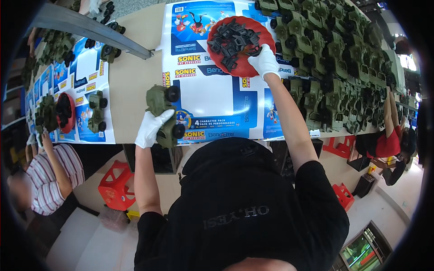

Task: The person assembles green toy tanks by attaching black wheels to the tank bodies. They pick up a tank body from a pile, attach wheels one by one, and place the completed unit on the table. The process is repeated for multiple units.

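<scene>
My left hand [153, 126], in a white glove, is closed around an olive-green toy truck [159, 100] with black wheels, held tilted above the near edge of the table. My right hand [264, 62], gloved too, reaches over the right rim of a red bowl [247, 71]. Its thumb and fingers look apart beside the small black plastic parts [233, 40] heaped in the bowl; the fingertips are partly hidden. Under the bowl lies a blue and white printed sheet [212, 97].
Rows of green toy trucks [334, 49] crowd the table's right side. A grey metal bar [99, 34] crosses at upper left. To the left, a co-worker in a striped shirt [54, 176] handles similar trucks; at far right is a person in red [389, 142]. A red stool [116, 185] stands below.
</scene>
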Demonstrator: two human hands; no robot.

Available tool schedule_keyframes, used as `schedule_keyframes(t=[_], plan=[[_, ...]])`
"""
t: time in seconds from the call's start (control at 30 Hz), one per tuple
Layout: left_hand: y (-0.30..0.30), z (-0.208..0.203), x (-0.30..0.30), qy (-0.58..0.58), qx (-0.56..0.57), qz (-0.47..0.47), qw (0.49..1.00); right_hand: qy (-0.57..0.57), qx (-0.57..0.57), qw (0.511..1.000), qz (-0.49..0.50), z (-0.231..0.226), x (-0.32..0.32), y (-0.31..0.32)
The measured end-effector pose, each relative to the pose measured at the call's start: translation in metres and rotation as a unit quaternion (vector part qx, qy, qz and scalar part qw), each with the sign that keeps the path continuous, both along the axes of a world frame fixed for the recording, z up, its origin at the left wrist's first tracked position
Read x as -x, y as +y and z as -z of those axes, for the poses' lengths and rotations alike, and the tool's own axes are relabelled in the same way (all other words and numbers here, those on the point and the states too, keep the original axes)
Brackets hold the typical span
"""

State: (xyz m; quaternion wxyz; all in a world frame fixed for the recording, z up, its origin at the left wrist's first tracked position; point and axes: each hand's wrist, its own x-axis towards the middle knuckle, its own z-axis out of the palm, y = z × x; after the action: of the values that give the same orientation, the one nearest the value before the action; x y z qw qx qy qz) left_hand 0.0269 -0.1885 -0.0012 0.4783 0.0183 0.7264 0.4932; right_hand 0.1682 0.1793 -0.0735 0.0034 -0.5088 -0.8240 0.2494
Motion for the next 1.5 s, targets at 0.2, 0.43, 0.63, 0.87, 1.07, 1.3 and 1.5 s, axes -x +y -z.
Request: schedule_keyframes(t=[0.2,0.43,0.63,0.87,1.07,1.3,1.5], plan=[[0.05,-0.05,-0.041,-0.076,-0.082,0.23,0.967,0.256,0.228,0.939,-0.026,-0.024,-0.063,-0.037],[0.08,-0.063,-0.076,-0.092,-0.122,0.345,0.926,0.31,0.216,0.916,-0.133,-0.105,-0.114,-0.103],[0.09,-0.063,-0.096,-0.046,-0.086,0.429,0.898,0.225,0.265,0.884,-0.313,-0.131,-0.149,-0.103],[0.087,-0.07,-0.116,0.092,-0.069,0.47,0.875,0.301,0.502,0.808,-0.066,-0.124,-0.156,-0.108],[0.091,-0.09,-0.129,0.228,0.063,0.48,0.845,0.406,0.442,0.798,0.058,-0.136,-0.124,-0.142],[0.086,-0.08,-0.114,0.17,-0.011,0.466,0.868,0.484,0.494,0.721,0.041,-0.113,-0.127,-0.128],[0.088,-0.076,-0.11,0.135,-0.071,0.449,0.88,0.49,0.523,0.695,0.055,-0.102,-0.125,-0.128]])
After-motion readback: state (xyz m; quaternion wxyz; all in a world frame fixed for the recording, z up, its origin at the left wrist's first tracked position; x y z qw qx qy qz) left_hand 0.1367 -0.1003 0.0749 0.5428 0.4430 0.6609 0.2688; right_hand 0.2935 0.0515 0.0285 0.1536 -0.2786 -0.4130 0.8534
